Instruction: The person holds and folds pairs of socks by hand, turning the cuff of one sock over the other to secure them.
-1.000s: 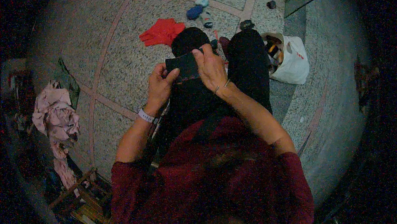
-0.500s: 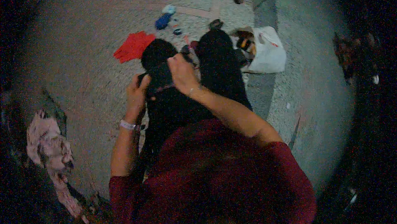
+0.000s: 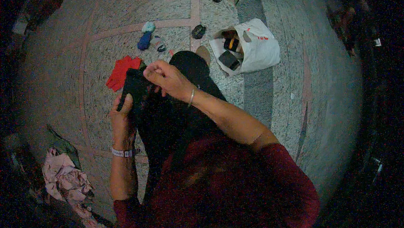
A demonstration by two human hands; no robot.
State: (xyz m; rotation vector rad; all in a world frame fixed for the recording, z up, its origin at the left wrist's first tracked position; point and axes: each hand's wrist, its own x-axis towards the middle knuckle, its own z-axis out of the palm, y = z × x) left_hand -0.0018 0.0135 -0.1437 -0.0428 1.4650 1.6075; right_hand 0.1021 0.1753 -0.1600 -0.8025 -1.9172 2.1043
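The left hand (image 3: 123,116) is wrapped around the lower edge of a black cloth (image 3: 141,91), fingers curled onto its face; the right hand (image 3: 165,77) is closed in a loose fist on the cloth's upper edge, wrist bent and crossing over from the right; both hands are clamped on that one dark piece, close together, held up over the person's lap. A pale wristband (image 3: 123,152) circles the left wrist; a thin bracelet (image 3: 191,97) sits on the right.

Beyond the hands a red cloth (image 3: 122,71) lies flat on the speckled stone floor (image 3: 63,80); farther out lie a blue bundle (image 3: 144,41) with a pale one just beside it, and a small dark lump (image 3: 198,31) near them. A white plastic bag (image 3: 256,49), soft and open-mouthed with small red marks on its side, slumps to the right, dark items showing inside. A heap of pink fabric (image 3: 65,179) lies toward the lower left edge of the floor.

Compared with half a second ago, the right hand has shifted leftward along the cloth; the left hand sits lower.
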